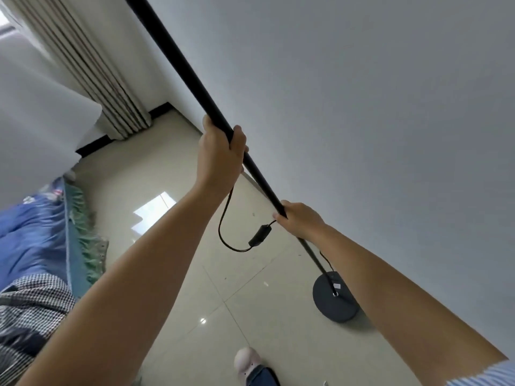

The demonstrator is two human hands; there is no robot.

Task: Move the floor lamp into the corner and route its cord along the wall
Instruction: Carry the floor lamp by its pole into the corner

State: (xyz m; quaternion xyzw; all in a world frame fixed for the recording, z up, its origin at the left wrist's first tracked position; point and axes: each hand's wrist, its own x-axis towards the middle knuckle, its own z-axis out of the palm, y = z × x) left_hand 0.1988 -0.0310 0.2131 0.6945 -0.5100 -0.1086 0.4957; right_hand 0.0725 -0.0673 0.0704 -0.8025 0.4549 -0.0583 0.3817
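A black floor lamp pole (178, 58) runs from the top of the view down to its round dark base (327, 306) on the tiled floor, close to the white wall. My left hand (220, 154) is wrapped around the pole at mid-height. My right hand (299, 218) grips the pole lower down. The black cord (223, 235) hangs in a loop between my hands, with an inline switch (260, 235) on it. The cord also runs down along the pole toward the base. The lamp head is out of view.
A white wall (362, 107) stands on the right. Striped curtains (92, 68) hang in the far corner above a black baseboard. A bed with blue bedding (30, 235) and a green fringe lies on the left. My shoe (248, 360) is at the bottom.
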